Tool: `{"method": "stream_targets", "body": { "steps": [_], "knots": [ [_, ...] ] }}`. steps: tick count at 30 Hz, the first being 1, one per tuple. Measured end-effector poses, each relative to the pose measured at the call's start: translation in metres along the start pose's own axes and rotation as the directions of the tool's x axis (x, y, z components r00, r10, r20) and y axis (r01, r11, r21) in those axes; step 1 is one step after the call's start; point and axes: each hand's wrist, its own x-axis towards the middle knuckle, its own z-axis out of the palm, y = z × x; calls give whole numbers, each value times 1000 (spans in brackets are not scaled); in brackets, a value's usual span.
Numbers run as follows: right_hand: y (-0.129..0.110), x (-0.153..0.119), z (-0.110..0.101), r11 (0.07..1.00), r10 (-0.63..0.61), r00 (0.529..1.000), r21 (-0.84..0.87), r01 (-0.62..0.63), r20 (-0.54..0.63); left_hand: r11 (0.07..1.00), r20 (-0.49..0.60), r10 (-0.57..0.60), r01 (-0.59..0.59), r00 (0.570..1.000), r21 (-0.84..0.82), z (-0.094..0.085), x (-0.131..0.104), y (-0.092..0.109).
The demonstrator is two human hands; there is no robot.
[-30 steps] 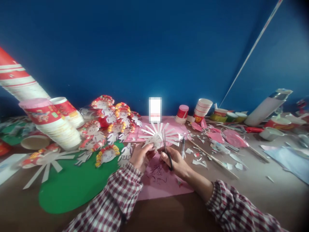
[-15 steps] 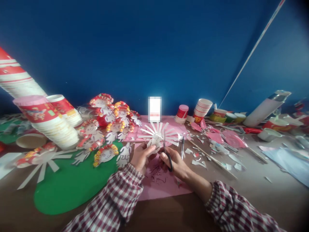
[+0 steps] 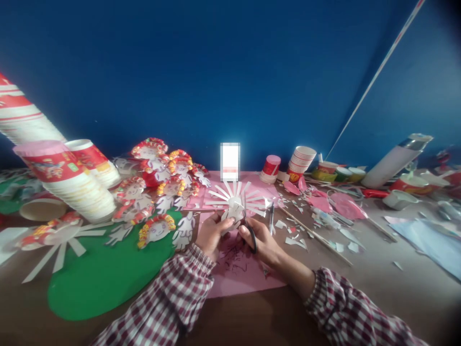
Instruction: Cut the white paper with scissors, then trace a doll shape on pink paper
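My left hand pinches a small white paper cutout between thumb and fingers. Dark-handled scissors are in my right hand, with their blades pointing up beside the cutout's right edge. Just behind the cutout, a white piece with radiating strips lies over pink paper. Below my hands is a pink sheet with dark scribbles. Whether the blades touch the cutout is too small to tell.
Stacked paper cups lean at the left, near decorated paper figures and a green sheet. Paper scraps, a wooden stick and a pen lie to the right. More cups stand behind.
The cutout in my left hand has turned slightly and shows more of its face. My hands have barely moved, and the whole view has shifted a little.
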Motion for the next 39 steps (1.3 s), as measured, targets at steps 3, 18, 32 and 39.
{"method": "stream_targets", "body": {
  "steps": [3, 18, 32, 39],
  "knots": [
    [1, 0, 0, 1000, 9, 1000, 14, -9, 9, 1000, 5, 6, -6, 1000, 20, 0, 0, 0],
    [-1, 0, 0, 999, 16, 1000, 30, -16, -4, 1000, 46, 22, -23, 999, 13, -1, 2, -3],
    [0, 0, 1, 1000, -20, 999, 0, 20, -34, 999, 99, 19, -23, 995, 44, 0, 1, -4],
    [-8, 0, -1, 998, -68, 997, -11, 67, -21, 1000, 98, 13, -14, 995, 10, 1, 0, -2]
  ]
}}
